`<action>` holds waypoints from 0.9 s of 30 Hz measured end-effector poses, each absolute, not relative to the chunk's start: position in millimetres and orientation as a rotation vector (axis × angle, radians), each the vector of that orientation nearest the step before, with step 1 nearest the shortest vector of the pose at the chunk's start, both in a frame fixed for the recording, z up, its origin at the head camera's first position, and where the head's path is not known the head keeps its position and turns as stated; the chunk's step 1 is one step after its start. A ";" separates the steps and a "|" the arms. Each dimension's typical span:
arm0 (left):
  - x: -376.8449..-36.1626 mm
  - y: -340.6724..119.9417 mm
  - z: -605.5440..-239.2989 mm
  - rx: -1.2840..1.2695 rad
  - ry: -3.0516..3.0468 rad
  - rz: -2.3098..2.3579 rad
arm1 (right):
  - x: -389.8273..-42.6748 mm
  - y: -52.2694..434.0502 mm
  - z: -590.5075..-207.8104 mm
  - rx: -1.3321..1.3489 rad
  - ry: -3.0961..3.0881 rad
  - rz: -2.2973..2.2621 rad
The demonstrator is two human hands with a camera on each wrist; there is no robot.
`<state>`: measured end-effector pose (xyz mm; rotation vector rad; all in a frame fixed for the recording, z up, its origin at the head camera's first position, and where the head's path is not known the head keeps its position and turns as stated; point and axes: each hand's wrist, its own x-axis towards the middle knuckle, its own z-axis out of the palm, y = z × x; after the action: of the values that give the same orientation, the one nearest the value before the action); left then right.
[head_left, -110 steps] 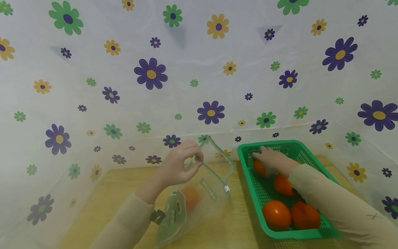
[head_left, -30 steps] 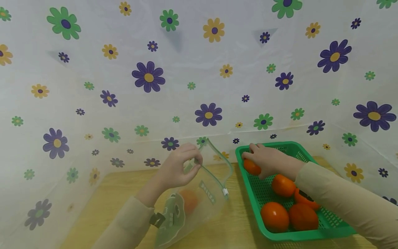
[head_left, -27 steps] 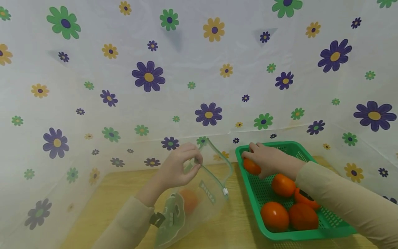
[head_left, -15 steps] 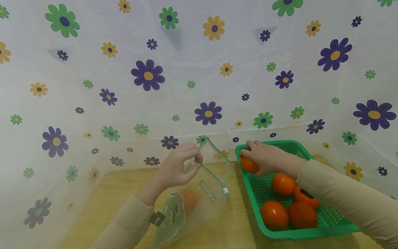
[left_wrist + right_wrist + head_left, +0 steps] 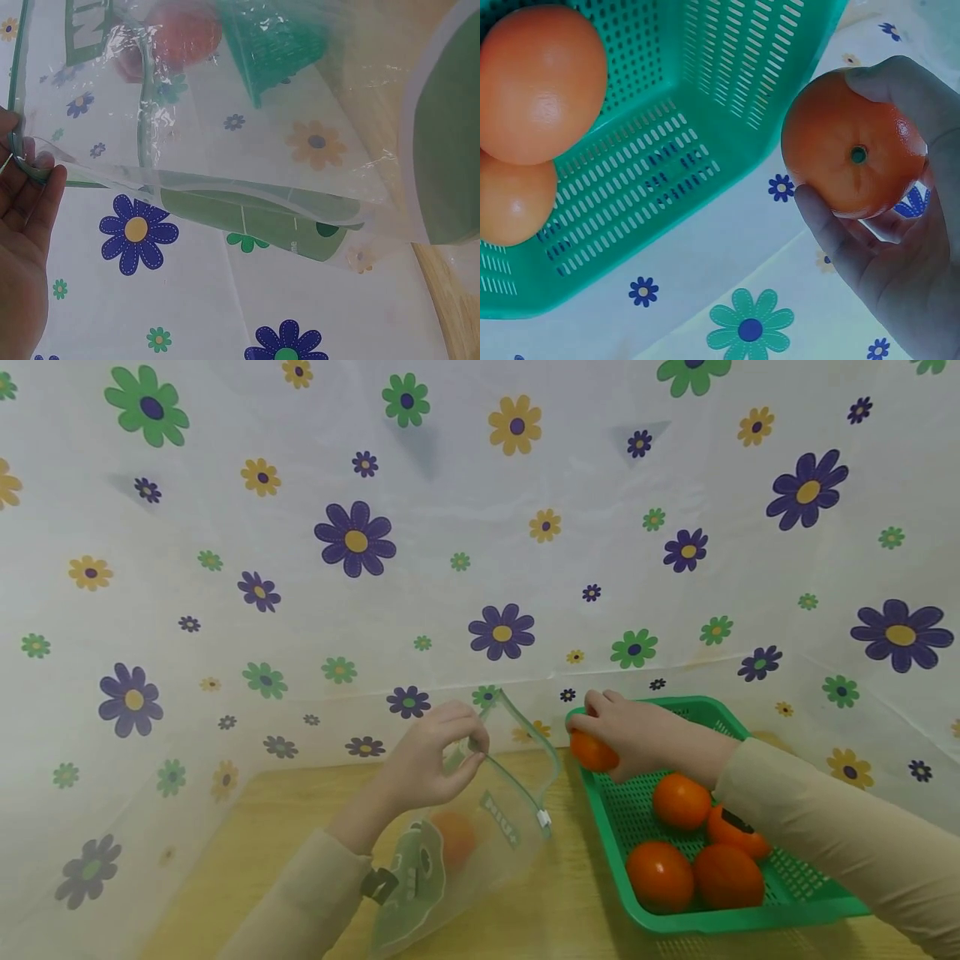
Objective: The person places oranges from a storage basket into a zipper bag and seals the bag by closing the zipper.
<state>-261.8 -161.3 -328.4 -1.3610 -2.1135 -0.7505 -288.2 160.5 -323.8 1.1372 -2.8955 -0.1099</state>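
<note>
While lifted, orange (image 5: 592,752) within grip (image 5: 633,739)

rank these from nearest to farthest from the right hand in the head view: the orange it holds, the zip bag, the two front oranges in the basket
1. orange, gripped in the right hand over the green basket's back-left corner.
2. zip bag, to the left, its rim pinched by the left hand.
3. two front oranges, at the basket's near end.

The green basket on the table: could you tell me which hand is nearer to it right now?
Right. The right hand holds an orange over the green basket at its far corner; the left hand pinches the clear bag beside it.
</note>
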 end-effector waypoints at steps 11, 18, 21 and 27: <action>-261.5 -161.1 -327.6 -1.356 -2.114 -0.747 | -281.0 152.4 -314.4 1.168 -2.846 -0.133; -261.0 -161.0 -327.3 -1.375 -2.088 -0.763 | -277.4 149.5 -307.5 1.143 -2.836 -0.171; -261.4 -161.3 -327.8 -1.378 -2.090 -0.771 | -275.7 148.7 -302.9 1.127 -2.824 -0.175; -262.4 -161.4 -328.4 -1.375 -2.097 -0.777 | -269.9 145.9 -294.8 1.128 -2.803 -0.184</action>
<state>-262.4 -161.4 -328.4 -1.3752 -2.0973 -0.7766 -269.9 145.9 -294.8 1.1280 -2.8026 -0.1835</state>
